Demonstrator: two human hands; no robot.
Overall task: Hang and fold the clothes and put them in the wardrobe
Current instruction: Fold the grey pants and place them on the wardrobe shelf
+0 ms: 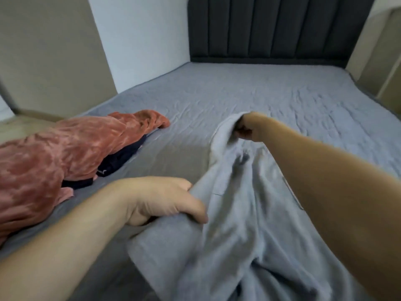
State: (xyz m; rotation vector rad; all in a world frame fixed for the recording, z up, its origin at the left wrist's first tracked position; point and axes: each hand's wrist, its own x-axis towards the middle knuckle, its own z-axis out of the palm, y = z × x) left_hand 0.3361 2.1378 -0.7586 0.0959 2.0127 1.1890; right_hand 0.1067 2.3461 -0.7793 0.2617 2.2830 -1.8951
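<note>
Over the bed (249, 92), pale blue garment (249, 213), bunched, seemingly blurred, both hands gripping.

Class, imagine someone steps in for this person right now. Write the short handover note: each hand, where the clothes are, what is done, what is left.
Left hand: grips the near part of the light blue garment.
Right hand: grips the garment's far end, arm stretched out over the bed.
Clothes: the blue garment is bunched between both hands, not yet flat. A pink garment lies in a heap on the left of the bed, over a dark garment.
Done: nothing is folded or hung here.
Left: spread and fold the blue one, then do the other two. No wardrobe is in view.
</note>
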